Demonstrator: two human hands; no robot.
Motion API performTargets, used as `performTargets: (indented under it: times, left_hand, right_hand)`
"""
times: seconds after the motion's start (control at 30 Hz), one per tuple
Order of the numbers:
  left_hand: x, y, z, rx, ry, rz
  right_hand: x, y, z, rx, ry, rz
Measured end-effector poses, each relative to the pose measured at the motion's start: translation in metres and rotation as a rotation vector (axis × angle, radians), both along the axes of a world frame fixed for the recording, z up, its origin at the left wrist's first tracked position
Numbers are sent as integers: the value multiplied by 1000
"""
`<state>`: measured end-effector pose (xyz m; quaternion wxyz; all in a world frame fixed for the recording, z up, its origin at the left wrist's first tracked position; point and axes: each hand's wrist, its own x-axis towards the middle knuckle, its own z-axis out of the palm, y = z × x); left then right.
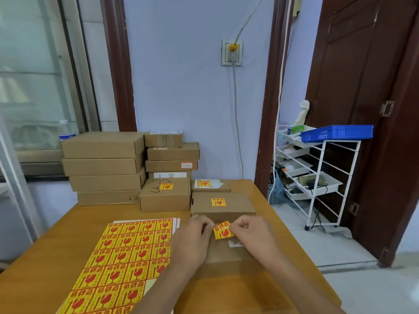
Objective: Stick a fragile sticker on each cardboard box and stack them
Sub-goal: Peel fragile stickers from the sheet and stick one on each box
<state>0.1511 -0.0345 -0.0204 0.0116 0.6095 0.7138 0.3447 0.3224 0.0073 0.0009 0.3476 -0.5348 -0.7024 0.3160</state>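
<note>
Sticker sheet point(118, 264), 7 o'clock on table point(45, 257). Left hand point(190, 241) and right hand point(249, 232) both pinch one fragile sticker point(222, 230) over near box point(226, 254), centre. Labelled boxes point(222, 205) at 12 o'clock; unlabelled stack point(104, 166) at 10. Blue crate point(337, 132) tops rack point(317, 177), 3 o'clock; contents unclear.

The sticker sheet point(118, 266) runs off the bottom edge; its small print is unreadable.

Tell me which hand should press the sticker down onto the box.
Probably the right hand: it and the left hand both pinch the sticker over the box, and the right lies nearer the box's bare top.
</note>
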Motion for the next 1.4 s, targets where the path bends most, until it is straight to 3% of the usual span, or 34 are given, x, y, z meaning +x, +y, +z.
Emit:
performTargets:
  times: [0.4,0.63,0.97,1.4]
  left_hand:
    - [3,-5,5,7,-38,9]
    - [4,-7,7,4,13,-2]
    - [4,-8,5,-4,-9,-5]
    - [6,-8,8,-21,-12,6]
  right_hand:
    - [3,1,3,-31,-65,115]
    - [3,9,15,-21,-272,204]
    - [8,16,17,-136,-224,285]
    - [6,22,18,-110,-344,306]
